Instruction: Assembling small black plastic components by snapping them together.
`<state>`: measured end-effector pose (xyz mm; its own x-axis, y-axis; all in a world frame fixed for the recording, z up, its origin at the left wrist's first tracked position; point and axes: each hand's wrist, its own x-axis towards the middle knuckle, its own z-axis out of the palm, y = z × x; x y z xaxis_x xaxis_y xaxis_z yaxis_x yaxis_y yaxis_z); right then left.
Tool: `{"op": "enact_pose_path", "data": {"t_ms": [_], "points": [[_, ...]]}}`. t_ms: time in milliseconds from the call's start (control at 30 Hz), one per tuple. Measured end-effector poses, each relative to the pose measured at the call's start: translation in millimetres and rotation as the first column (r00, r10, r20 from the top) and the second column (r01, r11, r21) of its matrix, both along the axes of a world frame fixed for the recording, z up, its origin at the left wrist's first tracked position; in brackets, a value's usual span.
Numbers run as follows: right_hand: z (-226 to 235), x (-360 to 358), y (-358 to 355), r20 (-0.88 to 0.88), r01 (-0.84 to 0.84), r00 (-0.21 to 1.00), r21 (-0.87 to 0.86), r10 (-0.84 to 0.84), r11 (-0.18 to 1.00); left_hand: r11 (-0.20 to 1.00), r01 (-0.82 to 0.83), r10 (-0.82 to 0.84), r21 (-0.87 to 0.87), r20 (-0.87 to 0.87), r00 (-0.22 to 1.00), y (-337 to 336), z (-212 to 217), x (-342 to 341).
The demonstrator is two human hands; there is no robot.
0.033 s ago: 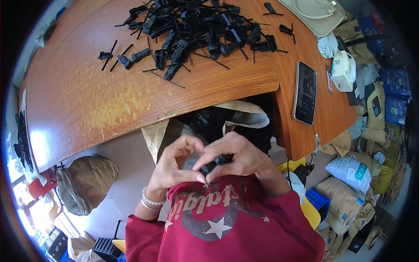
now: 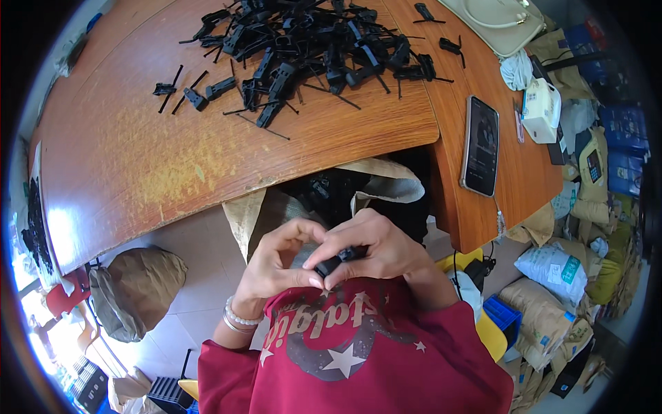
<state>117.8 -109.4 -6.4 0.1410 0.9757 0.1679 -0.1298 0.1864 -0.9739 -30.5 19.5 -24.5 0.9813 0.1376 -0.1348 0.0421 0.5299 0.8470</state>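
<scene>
Close in front of my chest, both hands meet around a small black plastic part (image 2: 331,266). My right hand (image 2: 383,243) is closed on it, with thumb and forefinger along its sides. The fingers of my left hand (image 2: 274,261) are curled, and its thumb tip presses at the near left end of the same part; the fingers partly hide its shape. On the table beyond lies a big heap of black plastic parts (image 2: 283,79) with thin rods sticking out. Below the table edge, an opened sack (image 2: 241,219) has dark pieces inside.
The wooden table (image 2: 158,159) curves across the front. A phone (image 2: 480,146) rests on its right side, near a white box (image 2: 541,110) and a pale handbag (image 2: 503,24). A brown bag (image 2: 138,290) stands at left; packed sacks (image 2: 538,324) and a blue crate (image 2: 502,321) are at right.
</scene>
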Motion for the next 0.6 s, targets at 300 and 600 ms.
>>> {"op": "enact_pose_path", "data": {"t_ms": [300,600], "points": [[0,-6,-8,0.354,0.192,0.913,0.064,-0.202,0.979,0.954,-0.005,-0.031,-0.301,-0.116,0.993,-8,-1,-5],[7,-9,-11,0.399,0.137,0.897,0.151,-0.188,0.979,0.881,0.017,-0.049,-0.472,-0.056,0.997,-14,10,-5]]}}
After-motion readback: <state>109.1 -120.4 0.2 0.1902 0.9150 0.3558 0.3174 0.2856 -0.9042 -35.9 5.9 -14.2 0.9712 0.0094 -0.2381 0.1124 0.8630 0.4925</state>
